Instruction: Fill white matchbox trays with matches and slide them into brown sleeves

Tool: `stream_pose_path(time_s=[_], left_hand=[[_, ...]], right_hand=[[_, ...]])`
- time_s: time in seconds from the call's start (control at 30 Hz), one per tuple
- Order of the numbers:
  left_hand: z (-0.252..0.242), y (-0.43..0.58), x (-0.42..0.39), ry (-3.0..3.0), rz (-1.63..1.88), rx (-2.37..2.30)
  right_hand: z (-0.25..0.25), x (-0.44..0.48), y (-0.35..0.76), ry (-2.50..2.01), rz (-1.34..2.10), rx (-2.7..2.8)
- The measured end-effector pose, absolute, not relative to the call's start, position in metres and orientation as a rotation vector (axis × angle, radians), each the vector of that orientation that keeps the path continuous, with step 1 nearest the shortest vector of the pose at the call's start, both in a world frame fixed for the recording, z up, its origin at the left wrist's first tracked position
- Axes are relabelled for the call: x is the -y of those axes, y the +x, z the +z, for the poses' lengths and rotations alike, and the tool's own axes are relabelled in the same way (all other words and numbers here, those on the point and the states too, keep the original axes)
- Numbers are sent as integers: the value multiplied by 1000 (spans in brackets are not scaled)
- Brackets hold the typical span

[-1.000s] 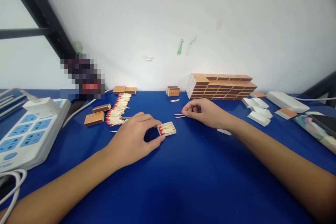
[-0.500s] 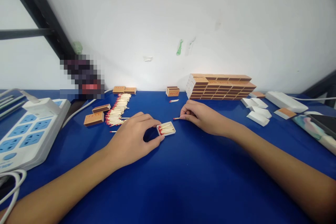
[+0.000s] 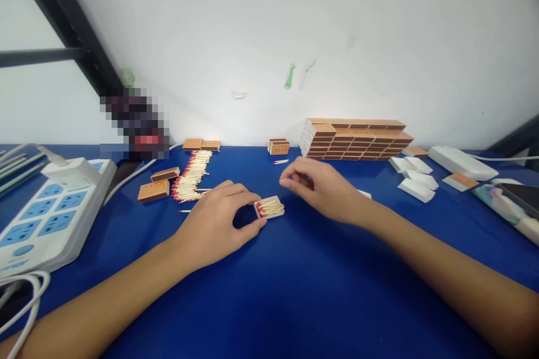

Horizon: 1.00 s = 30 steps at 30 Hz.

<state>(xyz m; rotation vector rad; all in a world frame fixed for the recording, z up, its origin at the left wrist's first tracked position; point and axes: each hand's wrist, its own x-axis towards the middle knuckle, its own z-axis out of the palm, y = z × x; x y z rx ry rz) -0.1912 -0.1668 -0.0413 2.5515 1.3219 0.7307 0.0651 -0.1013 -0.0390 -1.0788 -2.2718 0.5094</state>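
Observation:
My left hand (image 3: 225, 216) grips a small white matchbox tray (image 3: 274, 216) between thumb and index finger. Red-tipped matches (image 3: 268, 207) lie in the tray, heads toward my left hand, some reaching past its right edge. Right of the tray, my right hand (image 3: 311, 182) is raised a little above the table, fingers curled and fingertips together, with no match visible in it. Behind my left hand, a long pile of loose matches (image 3: 191, 176) is spread on the blue table (image 3: 269, 291). Two loose matches (image 3: 281, 162) lie in front of a small upright group of matchboxes (image 3: 278, 147).
A stack of matchboxes (image 3: 357, 140) stands by the wall. White empty trays (image 3: 416, 185) and a white adapter (image 3: 461, 162) lie on the right. Closed matchboxes (image 3: 154, 190) sit left of the pile. A power strip (image 3: 54, 207) with cables fills the left side.
The match that my right hand held is no longer between its fingers, and more matches stick out at the tray's right end. A white piece now shows behind my right wrist.

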Motion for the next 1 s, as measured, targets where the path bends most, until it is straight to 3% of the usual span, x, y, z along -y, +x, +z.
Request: stream_pose_path(time_s=[0.2,1.0], left_hand=[[-41,-190,168,2548,737,-1291],[-45,-192,165,2586,748,-1295]], right_hand=[[-55,46,75,-1183,224,2267],[-70,35,78,-1256,219,2300]])
